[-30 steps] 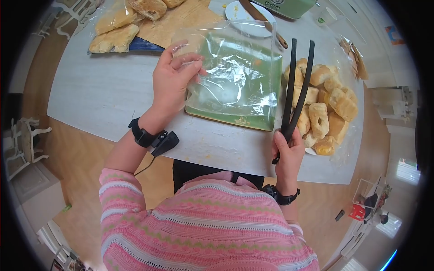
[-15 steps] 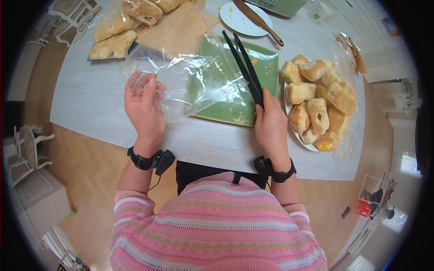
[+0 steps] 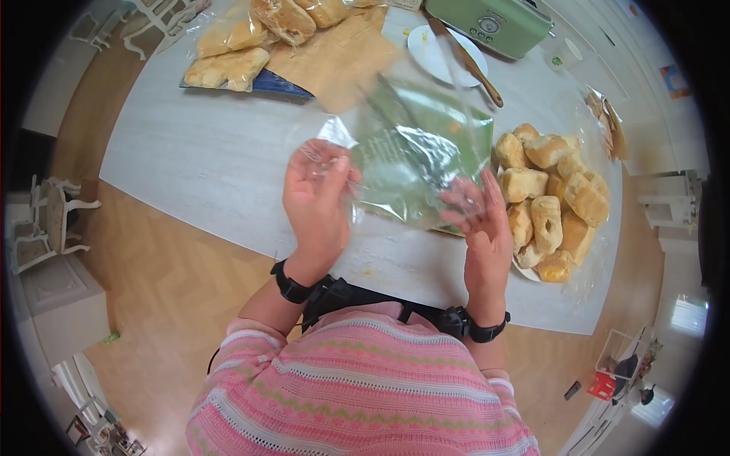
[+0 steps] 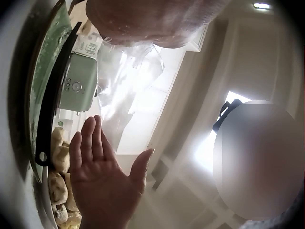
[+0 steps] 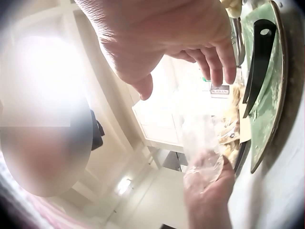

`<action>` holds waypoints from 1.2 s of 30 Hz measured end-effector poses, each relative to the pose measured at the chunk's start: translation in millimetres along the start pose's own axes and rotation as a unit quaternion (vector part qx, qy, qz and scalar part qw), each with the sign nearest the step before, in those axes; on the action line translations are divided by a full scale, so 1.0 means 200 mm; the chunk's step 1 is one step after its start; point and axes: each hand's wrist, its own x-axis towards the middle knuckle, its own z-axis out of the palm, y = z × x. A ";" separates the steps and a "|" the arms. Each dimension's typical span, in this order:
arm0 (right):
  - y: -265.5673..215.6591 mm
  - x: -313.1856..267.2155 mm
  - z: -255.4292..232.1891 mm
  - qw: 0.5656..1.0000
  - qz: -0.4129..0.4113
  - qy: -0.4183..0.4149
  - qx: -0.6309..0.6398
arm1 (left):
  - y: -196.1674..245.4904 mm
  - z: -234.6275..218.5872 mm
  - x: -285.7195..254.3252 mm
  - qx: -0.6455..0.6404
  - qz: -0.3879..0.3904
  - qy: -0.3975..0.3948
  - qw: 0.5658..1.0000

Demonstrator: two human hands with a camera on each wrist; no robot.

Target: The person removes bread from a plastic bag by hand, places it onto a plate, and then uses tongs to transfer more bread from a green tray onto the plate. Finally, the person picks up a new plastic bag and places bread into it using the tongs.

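A clear plastic bag (image 3: 335, 131) hangs over the square green plate (image 3: 480, 131). My left hand (image 3: 313, 209) grips the bag's left side, thumb against the fingers. On the other side, my right hand (image 3: 488, 247) is spread with its fingers extended at the bag's edge, and the film overlaps some of its fingertips in the head view. The left wrist view shows this right hand (image 4: 107, 183) with palm flat and thumb apart. Black tongs (image 5: 259, 67) lie on the plate; the head view shows them only blurred through the film.
To the right, a white plate (image 3: 525, 271) carries a heap of bread pieces (image 3: 547, 220). At the back are bagged loaves (image 3: 228, 70), brown paper (image 3: 342, 64), a white plate (image 3: 426, 57) with a wooden-handled knife (image 3: 475, 68), and a green toaster (image 3: 494, 26).
The right hand let go of the tongs, which now lie on the green plate. It moved to the bag's right side. The left hand carried the bag left, then back over the plate.
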 end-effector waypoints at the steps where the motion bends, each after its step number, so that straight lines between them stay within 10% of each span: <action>1: -0.03 -0.01 0.00 0.994 0.047 -0.008 0.103 | -0.01 0.01 -0.03 -0.001 0.005 -0.002 1.000; 10: 0.01 -0.09 -0.01 0.981 -0.018 0.173 0.090 | -0.01 0.07 -0.24 0.082 -0.173 -0.233 0.953; 20: 0.03 -0.18 -0.11 0.966 -0.040 0.235 0.097 | 0.05 0.09 -0.29 0.202 -0.174 -0.177 0.948; 36: -0.05 -0.35 -0.10 0.988 0.129 -0.035 0.077 | -0.06 0.15 -0.48 0.176 -0.007 -0.195 0.965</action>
